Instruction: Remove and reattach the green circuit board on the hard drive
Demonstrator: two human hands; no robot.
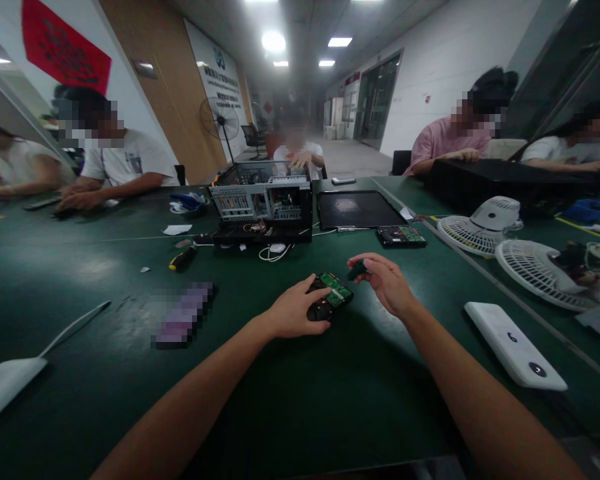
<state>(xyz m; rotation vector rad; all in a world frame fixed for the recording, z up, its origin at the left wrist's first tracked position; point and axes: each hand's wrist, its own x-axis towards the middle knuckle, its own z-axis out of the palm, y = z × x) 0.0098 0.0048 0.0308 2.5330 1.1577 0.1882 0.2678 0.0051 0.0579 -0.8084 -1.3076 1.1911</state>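
Observation:
My left hand [300, 308] steadies a hard drive [339, 293] on the green table, its thumb at the near edge and its fingers over the top. The drive lies with its green circuit board facing up, and the hand covers part of its dark casing. Just right of the drive, my right hand [387, 283] is raised above the table and pinches a small dark piece [359, 269] between thumb and fingers. What that piece is cannot be made out. Farther off, a second hard drive [401, 236] rests flat with its board up.
Ahead stands an opened computer case [263, 203], with a black side panel [360, 209] beside it. A yellow-black screwdriver [183, 259] and a pixelated phone-shaped item [185, 315] lie left. White fan parts [485, 227] and a white device [515, 347] are right. Several people sit around the table.

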